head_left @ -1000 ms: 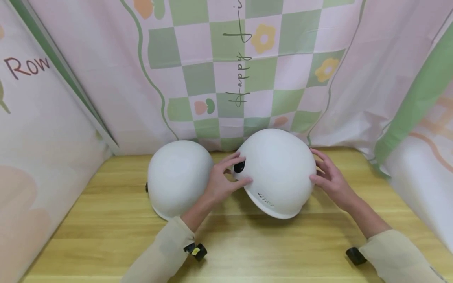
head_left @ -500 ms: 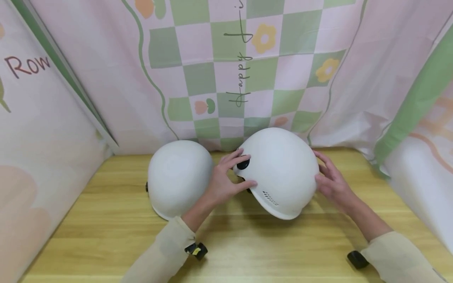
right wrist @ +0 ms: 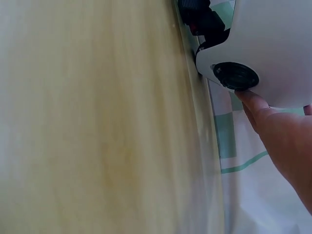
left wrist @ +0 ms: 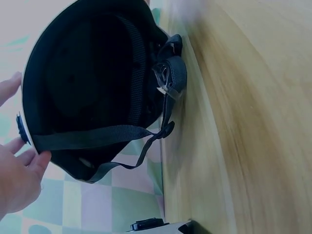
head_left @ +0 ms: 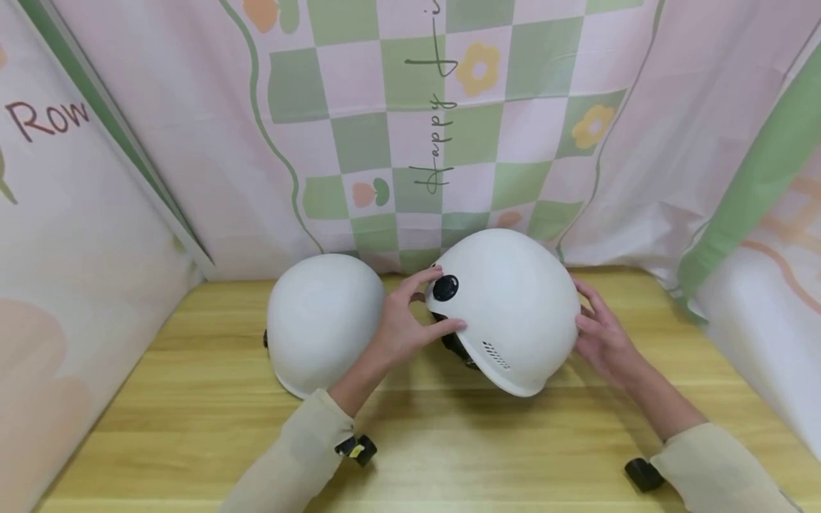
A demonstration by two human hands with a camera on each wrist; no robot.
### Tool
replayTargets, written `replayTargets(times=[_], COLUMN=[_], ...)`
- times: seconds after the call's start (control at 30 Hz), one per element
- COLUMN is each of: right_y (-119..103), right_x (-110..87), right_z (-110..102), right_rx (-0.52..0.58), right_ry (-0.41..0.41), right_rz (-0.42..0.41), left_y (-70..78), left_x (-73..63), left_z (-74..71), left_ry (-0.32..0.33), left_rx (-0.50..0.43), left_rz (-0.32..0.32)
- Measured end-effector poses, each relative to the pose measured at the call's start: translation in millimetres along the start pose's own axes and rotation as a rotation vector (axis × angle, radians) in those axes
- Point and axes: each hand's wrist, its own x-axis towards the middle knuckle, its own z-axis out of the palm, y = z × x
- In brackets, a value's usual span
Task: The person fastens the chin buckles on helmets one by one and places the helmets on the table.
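A white helmet [head_left: 507, 306] is held tilted between both hands, its left rim raised off the wooden table. My left hand [head_left: 410, 324] grips its left edge, fingertips by a round black disc [head_left: 445, 288] and thumb lower on the shell. In the left wrist view the dark hollow inside and black chin straps [left wrist: 92, 137] show, with the left hand [left wrist: 19, 178] at the rim. My right hand [head_left: 606, 338] holds the right side, some of its fingers hidden behind the shell. In the right wrist view its thumb touches the shell below another black disc [right wrist: 236, 75].
A second white helmet [head_left: 323, 320] stands dome up on the wooden table [head_left: 449, 456], close to the left forearm. A checked curtain [head_left: 417, 142] hangs behind the table's back edge, with printed cloth [head_left: 70, 285] along the left side.
The held helmet has tipped further, its left rim rising and the black straps coming into sight underneath. My left fingers have shifted off the black disc. The second helmet has stayed in place.
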Motion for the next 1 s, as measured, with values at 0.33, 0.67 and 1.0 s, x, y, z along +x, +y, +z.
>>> replayTargets(times=[0.33,0.67,1.0], right_y=[2.9,-2.3,-12.1], right_x=[-0.9,1.1,7.5], right_z=[-0.2,0.1,-0.6], right_rx=[0.061,0.028,-0.087], right_ry=[-0.009,-0.013,0.000], right_rz=[0.024,0.066,0.062], left_y=[2.3,4.5,-3.2], left_x=[5.4,9.1,12.2], left_z=[-3.3,-3.5,-0.1], left_ry=[0.023,0.008,0.016], left_rx=[-0.073,-0.048,-0.252], left_rz=[0.031,0.008,-0.041])
